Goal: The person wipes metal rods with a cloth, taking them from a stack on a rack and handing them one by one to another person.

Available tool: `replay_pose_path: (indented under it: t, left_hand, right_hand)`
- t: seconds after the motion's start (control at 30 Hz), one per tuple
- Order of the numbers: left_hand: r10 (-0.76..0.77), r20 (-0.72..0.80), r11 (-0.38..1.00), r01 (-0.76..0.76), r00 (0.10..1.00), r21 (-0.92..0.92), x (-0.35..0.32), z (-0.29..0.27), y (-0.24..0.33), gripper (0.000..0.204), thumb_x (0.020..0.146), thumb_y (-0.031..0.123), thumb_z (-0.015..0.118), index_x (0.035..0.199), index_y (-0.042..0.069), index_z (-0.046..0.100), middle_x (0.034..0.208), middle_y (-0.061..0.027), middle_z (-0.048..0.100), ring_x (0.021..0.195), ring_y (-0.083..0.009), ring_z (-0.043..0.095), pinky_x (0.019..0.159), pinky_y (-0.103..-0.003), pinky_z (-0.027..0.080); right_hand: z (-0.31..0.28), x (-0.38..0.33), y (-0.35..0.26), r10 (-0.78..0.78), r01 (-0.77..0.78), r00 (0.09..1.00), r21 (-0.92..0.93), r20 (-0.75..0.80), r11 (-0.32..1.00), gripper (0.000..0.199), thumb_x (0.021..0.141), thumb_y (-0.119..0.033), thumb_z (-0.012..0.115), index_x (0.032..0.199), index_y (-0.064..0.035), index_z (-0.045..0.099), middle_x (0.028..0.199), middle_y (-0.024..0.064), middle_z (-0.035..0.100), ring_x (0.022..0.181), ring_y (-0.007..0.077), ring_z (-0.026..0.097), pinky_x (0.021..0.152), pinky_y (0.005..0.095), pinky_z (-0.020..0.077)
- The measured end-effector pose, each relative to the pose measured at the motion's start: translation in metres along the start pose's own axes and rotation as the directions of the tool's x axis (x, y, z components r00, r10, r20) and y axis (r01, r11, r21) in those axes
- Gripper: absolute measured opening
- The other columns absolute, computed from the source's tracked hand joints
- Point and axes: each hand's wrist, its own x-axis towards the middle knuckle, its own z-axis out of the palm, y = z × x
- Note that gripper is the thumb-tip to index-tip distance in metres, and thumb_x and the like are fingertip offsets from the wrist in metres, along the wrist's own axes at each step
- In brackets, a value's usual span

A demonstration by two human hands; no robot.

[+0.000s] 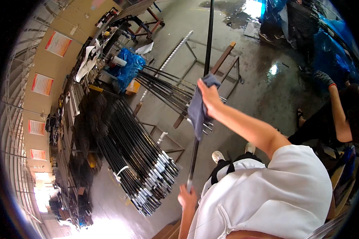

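Note:
A long black pole (209, 40) runs slantwise through the middle of the view, from the top edge down to its pale lower end. My left hand (187, 197) is closed around that lower end. Higher up, my right hand (209, 95) presses a grey-blue cloth (197, 113) around the pole, its fingers partly hidden by the folds. Behind the cloth, several thin black poles (159, 85) lie across a metal stand (223, 57). Left of my hands is a large stack of black poles (127, 135) with white-wrapped ends, some tied with a white strap (121, 171).
At the right, another person's gloved hand (324, 78) is near blue plastic sheeting (331, 55). Blue plastic (127, 65) and a small cardboard box (133, 86) sit at the poles' far ends. Wet patches mark the concrete floor (263, 91). Cluttered racks line the left wall.

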Motion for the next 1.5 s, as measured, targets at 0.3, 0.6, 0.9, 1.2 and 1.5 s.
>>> replay_pose_path:
  t: [0.3,0.6,0.9,1.2,1.5]
  left_hand:
    - [-0.262,0.077,0.965,0.26,0.962,0.029,-0.123,0.047,-0.184,0.022,0.067,0.026,0.064,0.063,0.005,0.058,0.057,-0.0173,0.056,0.055,-0.0359,0.058,0.051,-0.047,0.043]
    - [-0.285,0.505,0.921,0.378,0.815,-0.09,-0.137,0.053,-0.177,0.037,0.07,0.029,0.066,0.056,-0.003,0.053,0.048,-0.0062,0.047,0.049,-0.012,0.043,0.047,-0.038,0.038]
    - [-0.14,0.303,0.85,0.272,0.942,-0.451,0.041,0.007,0.042,0.031,0.082,0.027,0.06,0.067,0.0,0.055,0.052,0.0002,0.044,0.054,-0.0067,0.038,0.046,-0.031,0.035]
    - [-0.087,0.038,0.981,0.092,0.996,-0.17,0.082,-0.004,0.107,0.034,0.077,0.026,0.059,0.101,0.003,0.059,0.087,-0.022,0.063,0.084,-0.0412,0.059,0.07,-0.044,0.048]
    - [-0.299,-0.054,0.939,0.304,0.953,0.161,-0.084,0.045,-0.116,0.02,0.067,0.017,0.063,0.085,0.008,0.06,0.072,-0.0179,0.062,0.068,-0.0385,0.06,0.06,-0.047,0.046]
  right_hand:
    - [0.009,0.093,-0.18,-0.298,0.308,0.948,-0.078,0.112,0.948,0.028,0.082,-0.033,0.063,0.078,-0.0069,0.056,0.065,0.0061,0.056,0.052,0.0196,0.054,0.047,0.0371,0.0469]
    - [0.026,0.043,-0.2,-0.16,0.028,0.826,0.244,0.54,0.969,0.049,0.084,-0.06,0.041,0.065,-0.0164,0.052,0.053,0.0016,0.049,0.044,0.0194,0.045,0.048,0.0368,0.0407]
    - [0.044,0.004,-0.074,0.032,-0.113,0.816,0.104,0.577,0.988,0.03,0.081,-0.037,0.062,0.078,-0.0084,0.056,0.072,0.0047,0.058,0.058,0.0202,0.058,0.053,0.0404,0.0505]
    - [-0.02,-0.077,0.085,0.345,-0.355,0.904,-0.006,0.253,0.935,0.038,0.08,-0.041,0.066,0.089,-0.0055,0.055,0.084,0.0049,0.056,0.075,0.0154,0.052,0.069,0.0317,0.0446]
    - [-0.02,0.065,-0.074,0.074,-0.074,0.997,0.043,0.006,0.996,0.032,0.08,-0.039,0.066,0.081,-0.0092,0.055,0.07,0.0033,0.053,0.06,0.0169,0.05,0.053,0.0381,0.045]
